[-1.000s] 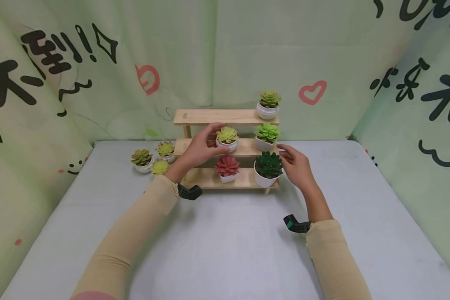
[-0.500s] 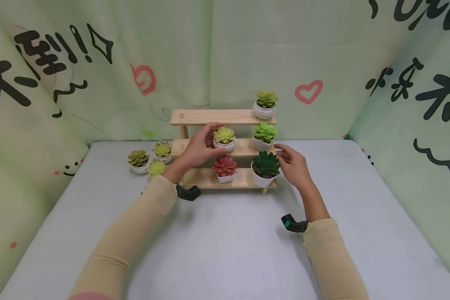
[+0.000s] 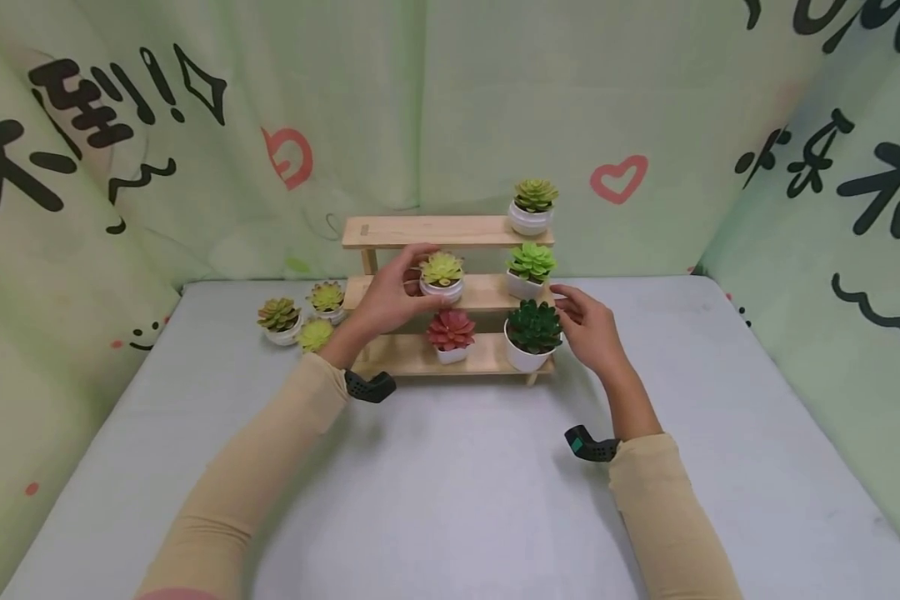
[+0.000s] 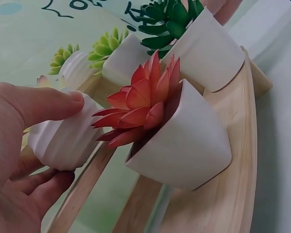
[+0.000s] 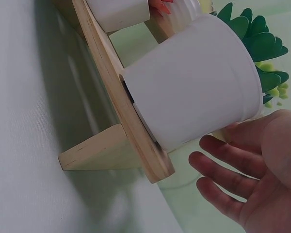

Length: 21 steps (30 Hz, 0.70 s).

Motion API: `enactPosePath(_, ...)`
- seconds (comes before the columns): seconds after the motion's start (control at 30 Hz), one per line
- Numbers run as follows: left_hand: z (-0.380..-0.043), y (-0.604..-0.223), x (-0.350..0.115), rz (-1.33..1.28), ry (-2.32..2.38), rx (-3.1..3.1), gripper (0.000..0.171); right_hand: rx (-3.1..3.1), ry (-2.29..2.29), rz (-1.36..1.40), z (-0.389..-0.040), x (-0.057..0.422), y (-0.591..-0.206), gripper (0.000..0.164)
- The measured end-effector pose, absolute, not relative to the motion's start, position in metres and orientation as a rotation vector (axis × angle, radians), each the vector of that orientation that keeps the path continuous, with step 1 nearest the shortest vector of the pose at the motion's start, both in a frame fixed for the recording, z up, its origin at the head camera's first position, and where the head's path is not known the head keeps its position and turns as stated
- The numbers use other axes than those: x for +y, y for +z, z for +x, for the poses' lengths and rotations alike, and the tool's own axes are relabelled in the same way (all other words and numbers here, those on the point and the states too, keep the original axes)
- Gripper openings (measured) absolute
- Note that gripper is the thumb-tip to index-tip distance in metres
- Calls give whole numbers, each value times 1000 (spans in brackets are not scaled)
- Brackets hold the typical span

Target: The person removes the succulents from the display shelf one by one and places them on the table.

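My left hand (image 3: pixel 393 296) grips a small yellow-green succulent (image 3: pixel 442 271) in a white ribbed pot (image 4: pixel 65 138), its thumb on the near side and fingers behind. That pot is at the middle tier of a wooden three-tier stand (image 3: pixel 390 354); whether it touches the board cannot be told. Below it, a red succulent (image 3: pixel 451 331) in a white pot sits on the bottom tier. At the stand's right end my right hand (image 3: pixel 588 329), fingers loosely bent, is beside a dark green succulent (image 3: pixel 534 327) in a large white pot (image 5: pixel 194 82), holding nothing.
A bright green succulent (image 3: pixel 531 262) stands at the middle tier's right end, and another potted succulent (image 3: pixel 533 207) on the top tier above it. Left of the stand, three small potted succulents, one reddish-green (image 3: pixel 278 317), are grouped on the white table (image 3: pixel 450 500).
My left hand has shifted slightly left along the middle tier with the yellow-green succulent in its grip. My right hand stays nearly still by the stand's right end.
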State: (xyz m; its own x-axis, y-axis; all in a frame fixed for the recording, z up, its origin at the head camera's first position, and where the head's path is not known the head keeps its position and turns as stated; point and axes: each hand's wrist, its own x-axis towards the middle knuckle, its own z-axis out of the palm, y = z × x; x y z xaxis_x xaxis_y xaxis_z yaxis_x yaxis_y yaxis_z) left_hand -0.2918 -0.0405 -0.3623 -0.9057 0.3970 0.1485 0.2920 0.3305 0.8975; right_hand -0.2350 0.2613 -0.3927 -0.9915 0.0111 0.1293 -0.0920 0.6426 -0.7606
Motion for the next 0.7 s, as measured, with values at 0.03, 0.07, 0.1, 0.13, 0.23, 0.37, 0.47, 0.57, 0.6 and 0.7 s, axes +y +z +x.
enactPosePath(0.03,-291,-361,-42,646,1645,2476,76,-2731,1275,74,-235,261,-393,40)
enactPosePath(0.07,-290,-360,-44,650,1648,2474,76,-2727,1277,76,-235,262,-393,40)
enactPosePath(0.1,-289,-359,-45,654,1652,2470,77,-2724,1280,79,-235,262,-393,40)
enactPosePath(0.13,-288,-359,-47,654,1657,2468,77,-2722,1290,77,-236,262,-393,40)
enactPosePath(0.23,-285,-358,-52,632,1660,2482,76,-2724,1311,71,-237,262,-395,40)
enactPosePath(0.37,-282,-359,-57,618,1655,2514,75,-2730,1318,62,-237,261,-396,40)
enactPosePath(0.47,-278,-360,-62,654,1671,2501,74,-2725,1303,72,-236,261,-396,40)
enactPosePath(0.57,-274,-360,-67,710,1698,2466,74,-2719,1289,81,-235,262,-396,40)
enactPosePath(0.6,-272,-360,-69,726,1704,2457,73,-2715,1289,84,-234,262,-396,40)
enactPosePath(0.7,-269,-359,-73,775,1711,2446,73,-2711,1289,85,-234,262,-395,40)
